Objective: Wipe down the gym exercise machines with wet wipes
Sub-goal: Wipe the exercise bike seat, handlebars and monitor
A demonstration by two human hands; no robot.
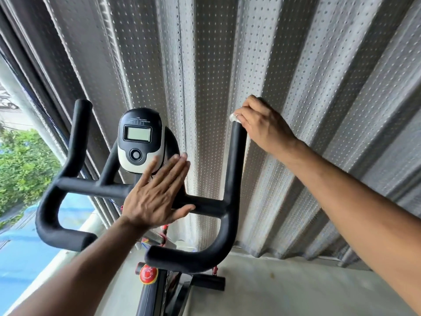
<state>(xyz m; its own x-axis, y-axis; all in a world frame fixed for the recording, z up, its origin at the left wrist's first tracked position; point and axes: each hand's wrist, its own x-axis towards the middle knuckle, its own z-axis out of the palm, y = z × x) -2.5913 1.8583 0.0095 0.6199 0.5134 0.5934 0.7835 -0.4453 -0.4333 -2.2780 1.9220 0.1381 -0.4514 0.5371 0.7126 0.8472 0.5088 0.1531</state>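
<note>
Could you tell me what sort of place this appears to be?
Probably a home or small gym corner beside a window. An exercise bike's black handlebar and console stand before a long curtain, with greenery outside at left. The right hand holds a wipe.

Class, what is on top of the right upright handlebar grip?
The right hand grips a white wet wipe over the handlebar grip tip. The tip itself and most of the wipe are covered.
</note>
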